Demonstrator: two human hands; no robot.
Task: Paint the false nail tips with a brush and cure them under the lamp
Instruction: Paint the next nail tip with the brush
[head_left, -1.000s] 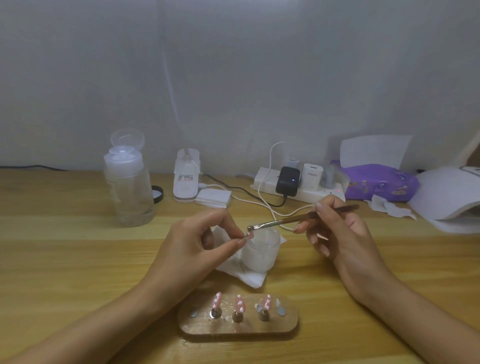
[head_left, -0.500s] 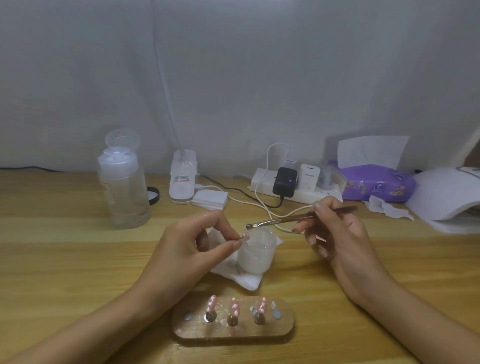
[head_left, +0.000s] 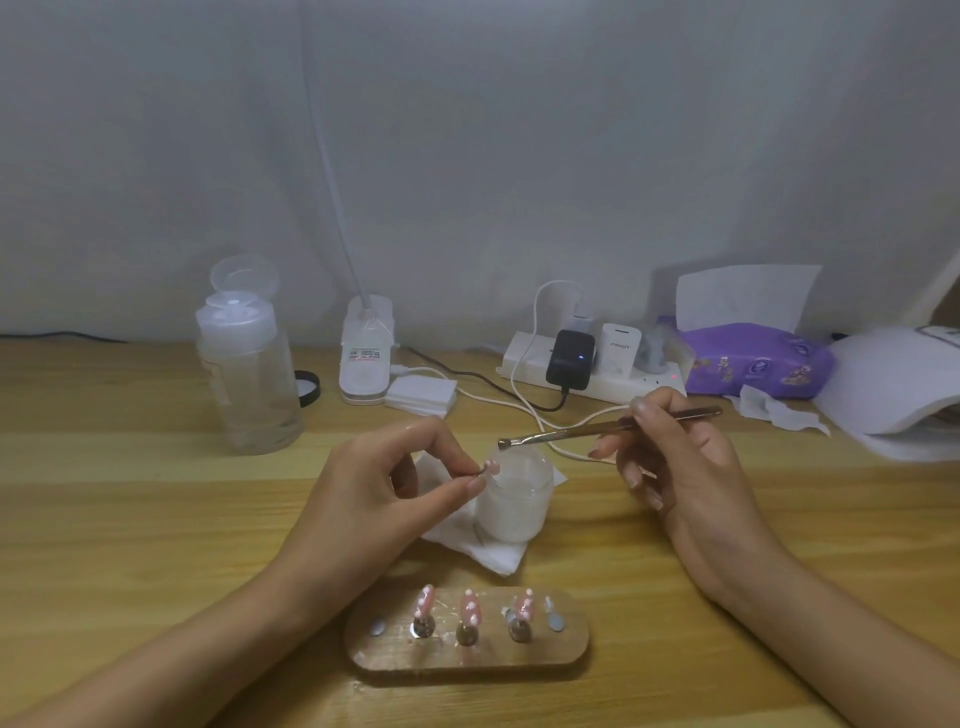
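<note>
On the wooden desk (head_left: 130, 519) (grey backdrop (head_left: 467, 156) beyond), my left grip (head_left: 387, 483) pinches a nail tip (head_left: 491, 466); my right grip (head_left: 680, 467) holds the brush (head_left: 571, 432).

dim, cool cast | soft shadows under forearms | wide-angle bowing at edges | slightly soft focus

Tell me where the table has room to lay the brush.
The table is bare in front of the pump bottle, left of the left hand, and right of the right hand, before the nail lamp. Crowded: the back row by the power strip, and the centre around the jar and nail stand.
</note>
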